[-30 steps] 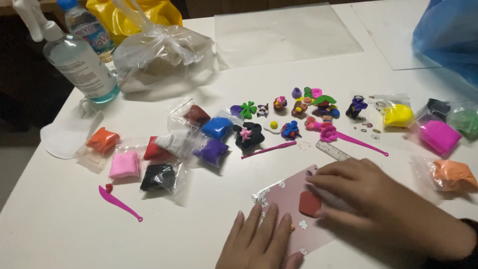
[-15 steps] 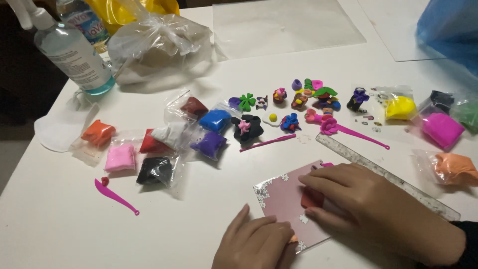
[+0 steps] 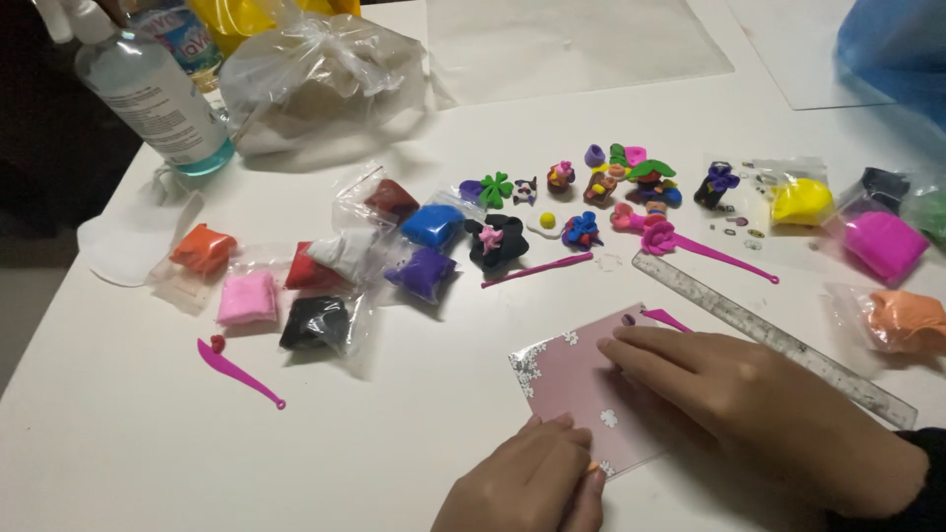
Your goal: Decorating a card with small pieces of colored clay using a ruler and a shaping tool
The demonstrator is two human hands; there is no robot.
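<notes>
The right hand (image 3: 749,394) has slid flat over the pink card (image 3: 581,379), hiding the red clay; left hand (image 3: 527,483) pins its corner, neither grip holding anything.

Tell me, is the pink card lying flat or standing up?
Flat: the pink card lies on the table, with both hands pressing on it.

Two hands (image 3: 749,404), one pink card (image 3: 576,379), one ruler (image 3: 778,340), three pink tools (image 3: 239,371).
</notes>
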